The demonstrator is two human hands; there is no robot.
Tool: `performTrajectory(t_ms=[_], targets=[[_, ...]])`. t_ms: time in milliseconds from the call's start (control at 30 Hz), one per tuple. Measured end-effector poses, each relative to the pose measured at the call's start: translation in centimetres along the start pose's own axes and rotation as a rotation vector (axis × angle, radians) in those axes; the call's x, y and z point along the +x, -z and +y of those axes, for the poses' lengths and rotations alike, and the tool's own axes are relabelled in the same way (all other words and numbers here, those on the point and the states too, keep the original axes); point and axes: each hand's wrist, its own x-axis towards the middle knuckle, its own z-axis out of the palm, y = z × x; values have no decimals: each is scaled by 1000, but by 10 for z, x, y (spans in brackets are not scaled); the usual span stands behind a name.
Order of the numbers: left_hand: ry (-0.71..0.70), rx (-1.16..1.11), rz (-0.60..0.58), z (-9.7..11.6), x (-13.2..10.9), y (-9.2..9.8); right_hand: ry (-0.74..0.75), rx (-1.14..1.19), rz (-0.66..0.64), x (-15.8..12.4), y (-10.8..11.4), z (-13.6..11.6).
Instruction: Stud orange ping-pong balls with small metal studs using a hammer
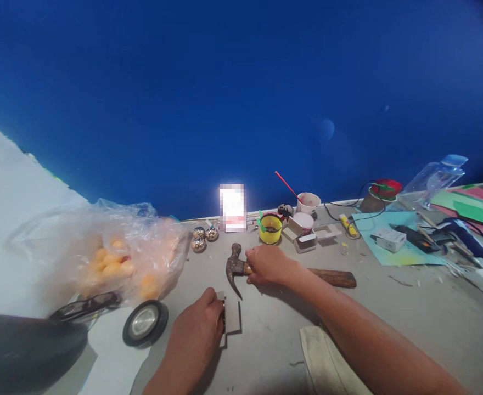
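Note:
A claw hammer (235, 267) with a rusty head and a wooden handle lies on the grey table (389, 307). My right hand (268, 264) is closed round the handle just behind the head. My left hand (198, 329) is closed on a small pale flat piece (232, 317) that rests on the table right below the hammer's claw. Its fingers pinch the piece's left edge.
A clear bag of orange balls (113, 263) and a black wheel (145, 323) lie at left. Behind the hammer are shiny round ornaments (203, 237), a yellow cup (270, 229), white cups (307, 203), a glue stick (347, 225), coloured paper (393, 252), a plastic bottle (434, 175).

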Motion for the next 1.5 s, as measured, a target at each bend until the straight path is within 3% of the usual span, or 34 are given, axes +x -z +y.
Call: performTrajectory(t_ms=[200, 600, 800, 967, 1067, 1200, 1333, 1500], targets=[[10, -34, -28, -3, 1, 5, 7, 11, -2, 1, -1, 2], [-40, -350, -38, -16, -6, 10, 6, 12, 14, 3, -5, 3], [-37, -498, 30, -21, -7, 13, 6, 18, 12, 3, -7, 4], [69, -855, 154, -22, -8, 23, 5, 4, 9, 0, -3, 2], [146, -1236, 164, -21, -10, 26, 83, 53, 154, -5, 2, -8], [89, -1787, 102, -17, -10, 21, 311, 531, 367, -17, 7, -33], [115, -2002, 88, -12, -8, 16, 353, 886, 363, -28, 4, -56], [149, -2113, 162, -4, -8, 14, 301, 891, 511, -28, -9, -66]])
